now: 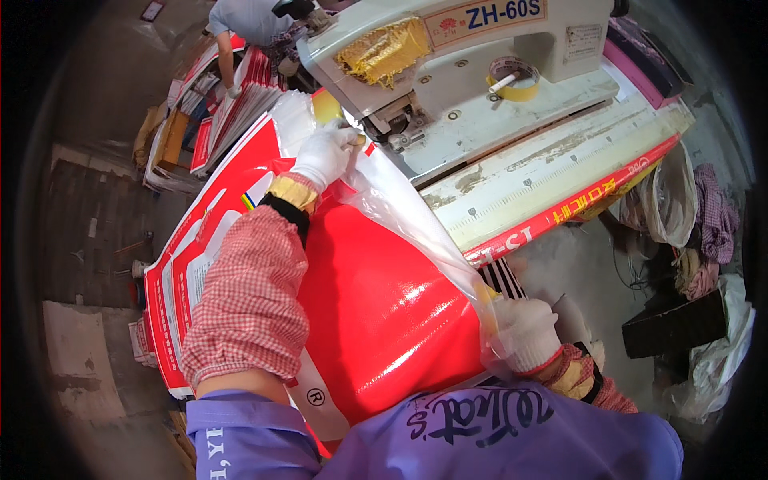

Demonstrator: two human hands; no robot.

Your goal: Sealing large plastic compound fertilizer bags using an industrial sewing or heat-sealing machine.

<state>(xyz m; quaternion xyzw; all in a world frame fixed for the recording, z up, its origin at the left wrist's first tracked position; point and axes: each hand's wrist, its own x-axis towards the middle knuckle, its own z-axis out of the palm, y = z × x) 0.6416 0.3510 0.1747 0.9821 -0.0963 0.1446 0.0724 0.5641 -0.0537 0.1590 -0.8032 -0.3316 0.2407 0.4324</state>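
A glossy red plastic sack with white print lies across my lap and the pile under it. A band of clear plastic film runs along its right edge. My left hand, in a white glove with yellowish fingertips, is closed on the sack's far corner beside the sewing head of a grey industrial sewing machine. At the near right corner, my right hand, gloved too, is closed on the film edge, its fingers partly hidden by the film. The sack's edge stretches between both hands, alongside the machine table.
More red and white sacks are stacked under and left of my left arm. A yellow tape roll sits on the machine bed. Another person stands at the far left by piled sacks. A dark box is at right.
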